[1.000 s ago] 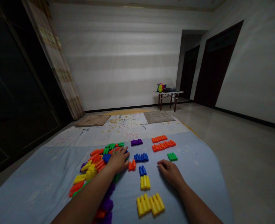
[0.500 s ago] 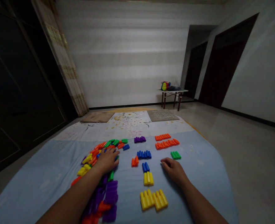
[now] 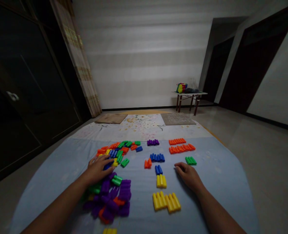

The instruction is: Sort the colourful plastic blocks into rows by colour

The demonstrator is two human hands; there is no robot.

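My left hand (image 3: 98,168) lies palm down on the left heap of coloured plastic blocks, its fingers stretched and a little apart, touching blue blocks (image 3: 107,165) and yellow ones beside them. Each block looks like short tubes joined side by side. Purple blocks (image 3: 125,190) are piled just nearer than this hand. My right hand (image 3: 188,175) rests on the cloth with fingers curled in; nothing shows in it. Left of it are small blue blocks (image 3: 158,169) and yellow blocks (image 3: 161,181). Green blocks (image 3: 190,161) lie just beyond its knuckles.
Orange rows (image 3: 182,149), a purple row (image 3: 153,142), a blue row (image 3: 157,158) and larger yellow blocks (image 3: 167,202) lie on the blue cloth (image 3: 214,195). Two flat boards (image 3: 178,119) sit at the far edge. A small table (image 3: 190,94) with a colourful bag stands by the wall.
My left hand has slid left and nearer across the heap, uncovering green and blue blocks. The right hand stays in place on the cloth. The view has turned slightly left.
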